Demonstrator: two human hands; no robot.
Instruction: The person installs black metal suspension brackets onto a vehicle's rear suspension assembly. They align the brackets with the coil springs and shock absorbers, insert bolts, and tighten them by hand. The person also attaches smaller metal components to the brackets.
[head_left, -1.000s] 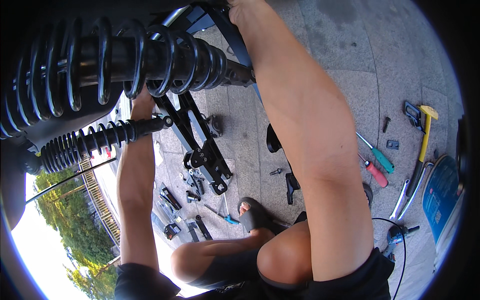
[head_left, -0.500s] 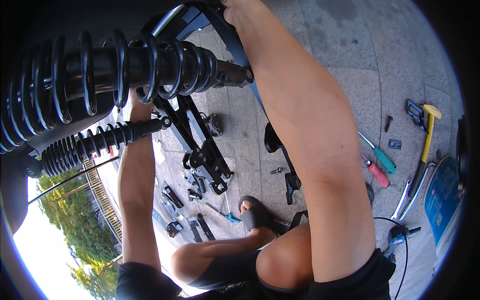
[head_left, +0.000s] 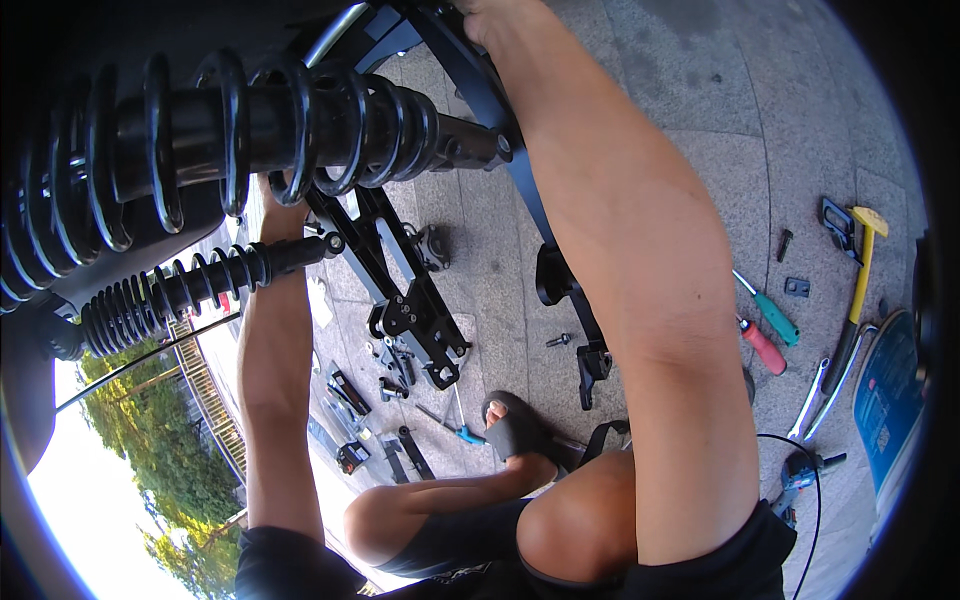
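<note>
Two black coil-spring shock absorbers stick out from the left: a large near one (head_left: pixel 330 125) and a smaller one (head_left: pixel 205 280) below it. My left arm reaches up behind them. Only a little of my left hand (head_left: pixel 280 205) shows between them, beside a black metal bracket (head_left: pixel 395 265); its fingers are hidden. My right arm stretches up to the top edge, where my right hand (head_left: pixel 482 22) is against a long black metal frame (head_left: pixel 455 55). Its fingers are out of sight. The near shock's end eye lies close beside this frame and my right forearm.
On the paving at right lie a green screwdriver (head_left: pixel 775 318), a red screwdriver (head_left: pixel 763 347), a yellow hammer (head_left: pixel 862 265), wrenches (head_left: pixel 808 400) and a blue power tool (head_left: pixel 798 470). Several small parts (head_left: pixel 395 365) lie near my sandalled foot (head_left: pixel 515 425). A bolt (head_left: pixel 558 340) sits mid-floor.
My right arm and the black frame have shifted slightly to the right in view. The floor tools appear a little further right too. Both hands stay in about the same places.
</note>
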